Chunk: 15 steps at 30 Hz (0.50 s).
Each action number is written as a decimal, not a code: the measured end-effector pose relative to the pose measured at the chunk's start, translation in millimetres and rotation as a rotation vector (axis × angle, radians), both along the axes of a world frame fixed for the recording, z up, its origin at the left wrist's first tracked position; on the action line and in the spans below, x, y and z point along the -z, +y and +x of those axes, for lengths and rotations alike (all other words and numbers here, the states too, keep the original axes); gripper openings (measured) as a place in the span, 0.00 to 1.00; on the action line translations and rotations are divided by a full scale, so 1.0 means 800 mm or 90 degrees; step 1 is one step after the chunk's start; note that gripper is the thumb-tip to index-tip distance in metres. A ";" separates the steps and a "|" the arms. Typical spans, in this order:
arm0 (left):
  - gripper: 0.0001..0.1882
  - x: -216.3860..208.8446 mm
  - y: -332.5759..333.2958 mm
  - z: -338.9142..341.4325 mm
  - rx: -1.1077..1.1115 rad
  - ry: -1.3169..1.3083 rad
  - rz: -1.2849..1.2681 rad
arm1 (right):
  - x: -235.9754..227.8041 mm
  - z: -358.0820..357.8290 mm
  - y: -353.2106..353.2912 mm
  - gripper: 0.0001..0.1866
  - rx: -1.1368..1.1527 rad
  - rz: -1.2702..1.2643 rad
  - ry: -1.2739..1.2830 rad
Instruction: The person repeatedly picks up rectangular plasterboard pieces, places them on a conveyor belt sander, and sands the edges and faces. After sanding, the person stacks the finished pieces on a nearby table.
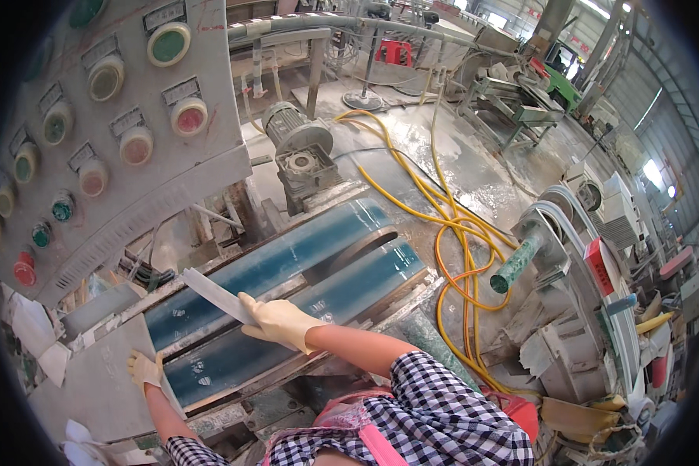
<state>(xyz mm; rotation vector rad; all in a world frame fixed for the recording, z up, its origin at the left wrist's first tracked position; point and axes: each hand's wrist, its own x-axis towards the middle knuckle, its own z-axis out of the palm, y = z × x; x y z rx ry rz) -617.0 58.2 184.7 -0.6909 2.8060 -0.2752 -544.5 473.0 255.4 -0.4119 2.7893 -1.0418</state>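
My right hand [278, 320], in a pale cream glove, grips one end of a flat grey strip [217, 296], perhaps tile or stone. The strip points up and left, slanting across two teal conveyor belts [245, 359] that run side by side. At the belts' left end, my left hand [145, 369], gloved the same way, lies on the edge of a grey metal plate [93, 388]. Its thumb stands apart from the fingers, and nothing shows in it.
A control panel [116, 179] with coloured buttons rises at the upper left. Beyond the belts stands a dusty motor [295, 136]. Yellow hoses [462, 225] tangle across the wet floor. At the right, a machine with a green cylinder [518, 260] sits near a red bucket [520, 413].
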 end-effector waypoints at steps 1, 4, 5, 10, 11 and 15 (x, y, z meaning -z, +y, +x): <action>0.49 0.002 -0.002 -0.003 0.020 0.030 -0.023 | 0.000 0.000 0.000 0.39 -0.001 -0.004 0.002; 0.45 0.017 -0.018 -0.012 0.132 0.057 -0.036 | 0.002 -0.001 0.004 0.39 0.000 0.001 -0.002; 0.33 0.020 -0.029 -0.019 0.073 0.064 0.060 | 0.004 -0.003 0.005 0.38 -0.006 -0.001 -0.007; 0.20 0.007 -0.089 -0.035 0.200 0.165 0.198 | 0.010 0.000 -0.003 0.38 0.017 -0.009 0.037; 0.20 0.002 -0.092 -0.033 0.213 0.287 0.310 | 0.010 0.001 -0.009 0.39 0.005 0.015 0.016; 0.18 0.016 -0.014 -0.005 0.118 0.324 0.757 | 0.007 0.011 -0.031 0.42 0.023 0.105 0.036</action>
